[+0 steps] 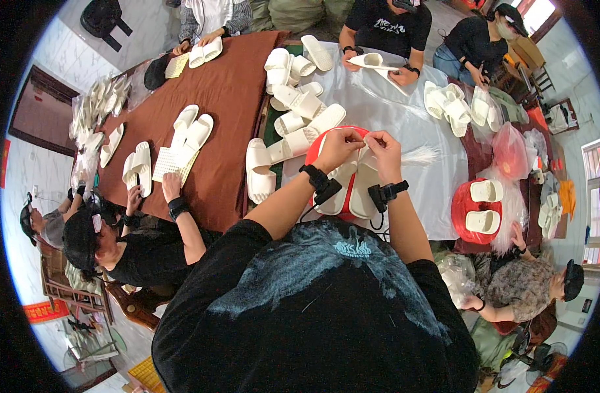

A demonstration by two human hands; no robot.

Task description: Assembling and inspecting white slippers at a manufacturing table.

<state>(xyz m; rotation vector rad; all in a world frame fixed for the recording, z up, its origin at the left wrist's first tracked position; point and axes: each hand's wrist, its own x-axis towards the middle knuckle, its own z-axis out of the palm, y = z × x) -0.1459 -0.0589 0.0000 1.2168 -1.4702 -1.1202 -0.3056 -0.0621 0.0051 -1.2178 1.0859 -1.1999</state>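
Note:
My left hand (339, 148) and my right hand (385, 156) are close together, thumb and fingers of each pinched. Whatever lies between the fingertips is too fine to make out. Directly below them, a pair of white slippers (363, 195) rests on a round red surface (312, 153), partly covered by my hands and wrists. A bundle of thin, clear white strands (420, 156) lies just right of my right hand. To the left of my left hand, several loose white slippers (290, 145) are heaped along the table edge.
Clear plastic sheeting (437, 196) covers my table; a brown cloth-covered table (247, 118) adjoins at left. Another red round piece (458, 209) carries two white slippers at right. Co-workers sit around both tables, one opposite handling a slipper (368, 60). Bagged slippers (486, 108) lie far right.

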